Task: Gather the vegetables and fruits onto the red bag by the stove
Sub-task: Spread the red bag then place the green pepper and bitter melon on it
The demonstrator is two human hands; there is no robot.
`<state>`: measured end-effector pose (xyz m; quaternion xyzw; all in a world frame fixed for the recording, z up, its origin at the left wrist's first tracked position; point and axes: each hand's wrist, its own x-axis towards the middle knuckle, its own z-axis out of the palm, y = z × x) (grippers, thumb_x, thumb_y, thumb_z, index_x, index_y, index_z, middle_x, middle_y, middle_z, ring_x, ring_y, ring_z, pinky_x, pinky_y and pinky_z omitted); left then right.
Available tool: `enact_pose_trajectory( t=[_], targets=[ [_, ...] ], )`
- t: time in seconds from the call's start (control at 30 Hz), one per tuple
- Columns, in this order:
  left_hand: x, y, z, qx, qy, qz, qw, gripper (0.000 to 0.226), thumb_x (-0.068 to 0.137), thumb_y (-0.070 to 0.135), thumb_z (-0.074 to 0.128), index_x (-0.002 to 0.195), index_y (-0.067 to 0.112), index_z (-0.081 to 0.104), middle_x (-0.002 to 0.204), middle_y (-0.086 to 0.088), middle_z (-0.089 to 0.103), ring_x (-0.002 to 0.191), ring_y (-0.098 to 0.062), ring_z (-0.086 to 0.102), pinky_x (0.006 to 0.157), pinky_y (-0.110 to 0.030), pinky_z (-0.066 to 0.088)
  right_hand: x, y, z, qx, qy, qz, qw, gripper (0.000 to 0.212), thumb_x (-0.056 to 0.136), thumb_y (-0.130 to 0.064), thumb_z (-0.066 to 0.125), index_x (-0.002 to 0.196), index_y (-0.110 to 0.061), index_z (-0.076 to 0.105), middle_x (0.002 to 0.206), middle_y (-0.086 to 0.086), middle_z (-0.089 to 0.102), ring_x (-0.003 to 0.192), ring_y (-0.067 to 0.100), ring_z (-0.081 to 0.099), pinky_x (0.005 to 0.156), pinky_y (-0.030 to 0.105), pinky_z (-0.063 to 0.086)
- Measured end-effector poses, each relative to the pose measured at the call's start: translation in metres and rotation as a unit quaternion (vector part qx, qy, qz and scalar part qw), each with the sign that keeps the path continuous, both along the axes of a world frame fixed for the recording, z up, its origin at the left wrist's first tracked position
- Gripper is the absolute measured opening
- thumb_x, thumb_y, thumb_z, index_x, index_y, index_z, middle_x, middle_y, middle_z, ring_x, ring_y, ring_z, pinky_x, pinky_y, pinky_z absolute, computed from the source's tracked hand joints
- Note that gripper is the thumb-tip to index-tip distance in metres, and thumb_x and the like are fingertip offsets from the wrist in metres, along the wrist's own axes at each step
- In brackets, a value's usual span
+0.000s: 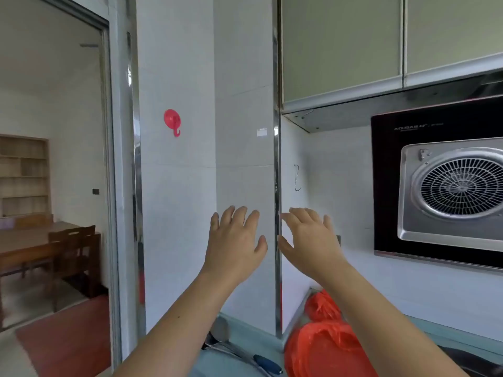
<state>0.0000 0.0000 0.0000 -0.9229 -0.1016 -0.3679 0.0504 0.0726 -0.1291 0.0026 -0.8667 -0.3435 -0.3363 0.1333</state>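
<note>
Both of my hands are raised in front of the white tiled wall, fingers spread and holding nothing. My left hand [236,240] is left of the metal corner strip, my right hand [309,239] just right of it. Far below them, the red bag [324,349] lies crumpled on the pale counter in the corner, partly behind my right forearm. No vegetables or fruits show in this view.
A black range hood [441,186] with a round metal grille hangs at the right under green wall cabinets [340,44]. A red suction hook [172,121] sticks to the tiles. Utensils with a dark blue handle [268,363] lie on the counter. A doorway at left shows a wooden table [32,240].
</note>
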Motion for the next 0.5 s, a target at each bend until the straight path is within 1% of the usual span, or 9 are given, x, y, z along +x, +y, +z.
enact_pose_trajectory(
  t=[0.1,0.17,0.23,0.27,0.33,0.37,0.43,0.5],
  targets=[
    [0.003,-0.002,-0.003,0.014,-0.028,-0.014,0.999,0.052,0.093,0.038,0.036,0.140,0.019,0.029,0.148,-0.003,0.030,0.137,-0.025,0.018,0.111,-0.044,0.009,0.001,-0.005,-0.004,0.019,-0.026,-0.009,0.999,0.046,0.092,-0.033,0.045,0.134,-0.016,0.040,0.141,0.003,0.040,0.132,0.025,0.030,0.107,0.050,0.018],
    [0.005,-0.005,-0.005,0.017,-0.031,-0.025,0.999,0.052,0.092,0.039,0.036,0.139,0.018,0.032,0.146,-0.005,0.033,0.136,-0.026,0.022,0.111,-0.046,0.012,0.001,-0.010,-0.007,0.038,-0.059,-0.003,0.998,0.043,0.086,-0.028,0.056,0.125,-0.010,0.052,0.130,0.009,0.052,0.123,0.031,0.042,0.101,0.055,0.027],
    [0.007,-0.010,-0.010,0.014,-0.038,-0.042,0.998,0.052,0.087,0.038,0.039,0.133,0.013,0.044,0.138,-0.010,0.045,0.130,-0.032,0.034,0.107,-0.051,0.021,0.007,-0.015,-0.015,0.061,-0.088,-0.004,0.994,0.037,0.078,-0.023,0.067,0.110,-0.005,0.062,0.115,0.014,0.062,0.109,0.036,0.054,0.092,0.060,0.036],
    [0.008,-0.012,-0.013,0.020,-0.046,-0.051,0.997,0.052,0.083,0.037,0.042,0.127,0.011,0.051,0.130,-0.013,0.053,0.124,-0.035,0.043,0.102,-0.054,0.028,0.007,-0.020,-0.018,0.064,-0.093,-0.012,0.994,0.036,0.076,-0.022,0.069,0.107,-0.005,0.063,0.111,0.014,0.064,0.106,0.036,0.056,0.090,0.061,0.037],
    [0.012,-0.018,-0.021,0.027,-0.062,-0.067,0.995,0.049,0.075,0.036,0.049,0.114,0.008,0.060,0.115,-0.014,0.063,0.110,-0.037,0.055,0.091,-0.057,0.040,0.009,-0.029,-0.026,0.055,-0.079,-0.023,0.995,0.037,0.075,-0.022,0.070,0.107,-0.005,0.063,0.112,0.014,0.064,0.108,0.036,0.056,0.090,0.062,0.038],
    [0.013,-0.021,-0.024,0.028,-0.064,-0.072,0.995,0.048,0.074,0.035,0.051,0.111,0.008,0.062,0.111,-0.014,0.065,0.106,-0.037,0.058,0.088,-0.057,0.042,0.010,-0.033,-0.029,0.054,-0.075,-0.029,0.995,0.038,0.074,-0.023,0.071,0.107,-0.006,0.063,0.113,0.014,0.064,0.109,0.036,0.056,0.090,0.062,0.038],
    [0.017,-0.027,-0.031,0.025,-0.059,-0.086,0.994,0.046,0.075,0.036,0.050,0.110,0.008,0.062,0.110,-0.013,0.066,0.104,-0.036,0.059,0.087,-0.057,0.043,0.011,-0.043,-0.036,0.052,-0.069,-0.045,0.995,0.036,0.073,-0.024,0.070,0.105,-0.008,0.064,0.111,0.012,0.065,0.106,0.034,0.058,0.088,0.059,0.040],
    [0.022,-0.032,-0.038,0.021,-0.057,-0.104,0.993,0.046,0.077,0.037,0.044,0.109,0.009,0.062,0.109,-0.012,0.065,0.104,-0.035,0.059,0.088,-0.057,0.043,0.011,-0.054,-0.044,0.053,-0.076,-0.057,0.994,0.035,0.069,-0.026,0.068,0.100,-0.009,0.066,0.105,0.011,0.067,0.100,0.033,0.061,0.083,0.058,0.044]
  ],
)
